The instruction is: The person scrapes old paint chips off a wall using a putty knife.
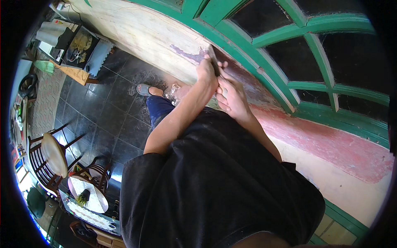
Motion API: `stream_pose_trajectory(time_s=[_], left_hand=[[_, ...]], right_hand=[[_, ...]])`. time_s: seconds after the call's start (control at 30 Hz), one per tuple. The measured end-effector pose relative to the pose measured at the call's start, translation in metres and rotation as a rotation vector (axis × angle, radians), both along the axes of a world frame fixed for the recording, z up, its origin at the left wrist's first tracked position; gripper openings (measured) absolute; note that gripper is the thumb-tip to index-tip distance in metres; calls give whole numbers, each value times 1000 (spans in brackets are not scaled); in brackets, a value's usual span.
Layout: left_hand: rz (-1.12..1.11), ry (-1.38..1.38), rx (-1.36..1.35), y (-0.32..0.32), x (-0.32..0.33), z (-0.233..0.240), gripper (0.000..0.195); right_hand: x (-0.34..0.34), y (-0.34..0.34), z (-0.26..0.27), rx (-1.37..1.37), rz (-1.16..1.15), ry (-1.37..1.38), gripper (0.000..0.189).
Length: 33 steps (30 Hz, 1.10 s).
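Observation:
A flat, dark tool, apparently a scraper (213, 57), stands nearly edge-on to me between my hands, against the wall below the green window frame. My left hand (205, 68) is closed at its left side with the fingers along the blade. On its right, my right hand (231, 93) curls around the lower end, one finger stretched up beside the blade. Both the hands and the tool are slightly blurred, and the handle is hidden. Around them the wall (189, 55) has worn paint, with purplish and dark bare patches.
The green window frame (279, 40) with dark panes hangs close above my right hand. A pink ledge (335, 142) runs to the right. Dust and flakes (176, 90) lie near my sandalled foot (144, 90). Chairs (54, 155) and a low wooden table (76, 74) stand left on dark tiles.

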<state>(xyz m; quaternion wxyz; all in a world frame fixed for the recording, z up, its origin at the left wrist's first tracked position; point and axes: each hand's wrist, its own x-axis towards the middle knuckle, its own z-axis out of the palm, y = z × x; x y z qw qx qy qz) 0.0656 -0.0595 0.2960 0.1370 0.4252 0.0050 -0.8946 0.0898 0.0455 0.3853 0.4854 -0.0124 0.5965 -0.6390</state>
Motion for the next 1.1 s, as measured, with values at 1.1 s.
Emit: stream_pose_trajectory(time_s=[1.1], left_hand=[[34, 40, -37, -18, 3, 13, 18]], right_hand=[[3, -14, 4, -19, -3, -24, 46]])
